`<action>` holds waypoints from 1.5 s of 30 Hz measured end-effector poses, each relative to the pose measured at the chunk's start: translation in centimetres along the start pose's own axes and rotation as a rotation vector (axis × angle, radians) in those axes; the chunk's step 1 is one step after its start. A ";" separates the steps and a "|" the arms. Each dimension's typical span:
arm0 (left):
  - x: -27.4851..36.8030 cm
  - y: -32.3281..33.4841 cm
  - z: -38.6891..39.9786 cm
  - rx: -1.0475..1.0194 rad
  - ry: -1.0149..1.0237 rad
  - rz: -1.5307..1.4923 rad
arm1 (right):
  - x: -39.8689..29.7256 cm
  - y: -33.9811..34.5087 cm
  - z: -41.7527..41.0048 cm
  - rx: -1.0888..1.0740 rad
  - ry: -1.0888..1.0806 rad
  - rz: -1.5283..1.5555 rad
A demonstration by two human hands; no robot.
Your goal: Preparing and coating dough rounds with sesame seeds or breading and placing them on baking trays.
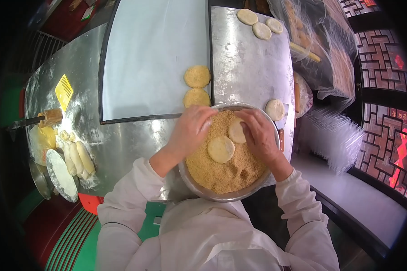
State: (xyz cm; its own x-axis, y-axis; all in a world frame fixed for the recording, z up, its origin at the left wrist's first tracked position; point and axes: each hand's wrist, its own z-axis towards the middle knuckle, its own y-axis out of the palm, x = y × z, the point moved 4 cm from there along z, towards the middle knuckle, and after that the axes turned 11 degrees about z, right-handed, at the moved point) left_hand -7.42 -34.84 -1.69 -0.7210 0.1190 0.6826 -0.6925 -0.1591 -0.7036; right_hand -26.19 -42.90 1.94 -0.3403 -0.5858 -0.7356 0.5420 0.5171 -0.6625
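A round metal bowl (pixel 220 198) holds a bed of tan crumbs or seeds (pixel 210 179). Two pale flat dough discs (pixel 221 149) lie on that bed; the upper right one (pixel 236 130) is partly behind my right hand. My left hand (pixel 194 126) is curved over the bowl's upper left rim, fingers bent. Over the upper right part of the bowl, my right hand (pixel 257 133) has its fingers curled beside the upper disc; whether it touches the disc I cannot tell. Two coated yellow discs (pixel 197 77) rest on a lined black-edged tray (pixel 149 61) beyond the bowl.
Plain dough discs (pixel 261 31) sit at the table's far right, another (pixel 275 109) right of the bowl near a wooden-handled tool (pixel 281 140). On the left are dough rolls (pixel 75 157), a flour dish (pixel 61 176), a yellow slotted scraper (pixel 64 92) and a wooden-handled tool (pixel 50 118).
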 end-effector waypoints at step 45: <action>8.2 4.0 -4.6 -0.063 0.041 -0.090 | 0.7 -1.4 -13.5 0.980 0.575 1.607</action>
State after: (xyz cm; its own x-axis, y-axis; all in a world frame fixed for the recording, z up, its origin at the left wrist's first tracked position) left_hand -16.21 -29.97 0.17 -0.6555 0.1707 0.7356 -0.7536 -0.0841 -0.6520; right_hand -37.56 -35.57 0.48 0.7583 0.3350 -0.5592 0.6491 -0.3088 0.6952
